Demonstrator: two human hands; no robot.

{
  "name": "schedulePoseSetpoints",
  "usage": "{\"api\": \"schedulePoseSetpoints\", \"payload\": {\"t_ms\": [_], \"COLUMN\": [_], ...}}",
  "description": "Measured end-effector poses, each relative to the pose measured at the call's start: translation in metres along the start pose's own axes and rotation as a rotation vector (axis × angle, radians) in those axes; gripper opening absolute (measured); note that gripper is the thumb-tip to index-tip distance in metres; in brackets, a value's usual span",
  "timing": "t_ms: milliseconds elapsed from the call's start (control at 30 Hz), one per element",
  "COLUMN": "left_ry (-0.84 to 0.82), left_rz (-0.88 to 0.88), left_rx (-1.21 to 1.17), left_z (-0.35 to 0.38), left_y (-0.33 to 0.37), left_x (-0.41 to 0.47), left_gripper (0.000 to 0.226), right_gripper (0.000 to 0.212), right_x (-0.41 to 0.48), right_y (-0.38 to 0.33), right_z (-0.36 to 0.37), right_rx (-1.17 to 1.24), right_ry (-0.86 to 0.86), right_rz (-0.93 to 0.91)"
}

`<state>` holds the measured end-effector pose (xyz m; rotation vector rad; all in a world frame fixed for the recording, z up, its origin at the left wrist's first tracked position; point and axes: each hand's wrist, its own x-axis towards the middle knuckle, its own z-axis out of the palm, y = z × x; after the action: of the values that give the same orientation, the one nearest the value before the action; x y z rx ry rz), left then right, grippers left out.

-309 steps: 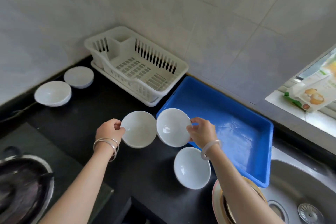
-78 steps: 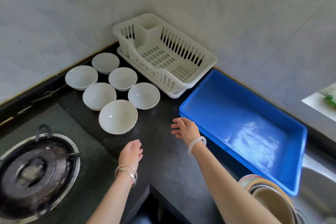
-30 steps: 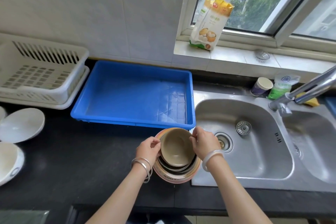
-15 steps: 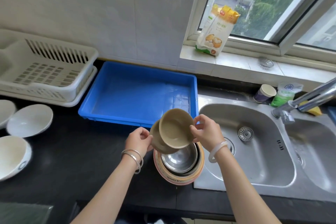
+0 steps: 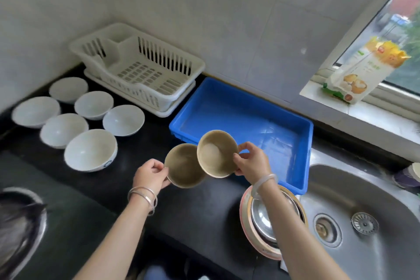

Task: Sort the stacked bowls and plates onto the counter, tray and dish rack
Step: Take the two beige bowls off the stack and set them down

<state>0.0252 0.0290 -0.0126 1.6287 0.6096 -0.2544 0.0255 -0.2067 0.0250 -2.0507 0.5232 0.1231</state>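
My left hand (image 5: 151,174) grips one tan bowl (image 5: 183,167) by its rim, above the black counter. My right hand (image 5: 252,161) holds a second tan bowl (image 5: 216,154), tilted, overlapping the first and hanging near the front edge of the empty blue tray (image 5: 245,120). Below my right forearm sits the rest of the stack (image 5: 266,223): a steel bowl inside a pink-rimmed plate. The white dish rack (image 5: 141,68) stands empty at the back. Several white bowls (image 5: 91,149) sit upright on the counter to the left.
A steel sink (image 5: 363,223) lies to the right, with a cup (image 5: 409,175) at its far rim. A dark pan on a stove (image 5: 18,227) is at the lower left. A food packet (image 5: 361,70) leans on the window sill.
Both tan bowls have been lifted off the stack and carried left and up, now separated, one in each hand. The view has swung left, bringing the white bowls back into sight.
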Motion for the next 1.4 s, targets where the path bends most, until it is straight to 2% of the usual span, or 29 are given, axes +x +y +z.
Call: {"api": "schedulePoseSetpoints", "payload": {"t_ms": [267, 467, 567, 900, 1200, 1333, 1400], "left_ry": [0.236, 0.326, 0.331, 0.333, 0.399, 0.41, 0.41], "left_rz": [-0.196, -0.263, -0.274, -0.303, -0.253, -0.258, -0.253], "left_rx": [-0.16, -0.23, -0.259, -0.273, -0.221, -0.235, -0.221], "left_z": [-0.076, -0.102, -0.108, -0.11, -0.105, -0.105, -0.104], "left_y": [-0.044, -0.056, -0.058, -0.064, -0.064, -0.065, -0.066], "left_x": [0.019, 0.034, 0.043, 0.061, 0.062, 0.065, 0.065], "left_gripper": [0.021, 0.022, 0.023, 0.023, 0.02, 0.008, 0.015], "right_gripper": [0.004, 0.005, 0.014, 0.022, 0.026, 0.027, 0.029], "right_x": [0.027, 0.05, 0.06, 0.074, 0.075, 0.076, 0.076], "right_y": [-0.023, -0.039, -0.041, -0.041, -0.047, -0.045, -0.042], "right_z": [0.1, 0.162, 0.182, 0.212, 0.218, 0.217, 0.217], "right_rx": [-0.053, -0.011, -0.021, 0.006, 0.087, 0.114, 0.134], "right_ry": [-0.158, -0.186, -0.191, -0.208, -0.246, -0.261, -0.278], "right_rz": [0.038, 0.118, 0.177, 0.322, 0.34, 0.349, 0.349]}}
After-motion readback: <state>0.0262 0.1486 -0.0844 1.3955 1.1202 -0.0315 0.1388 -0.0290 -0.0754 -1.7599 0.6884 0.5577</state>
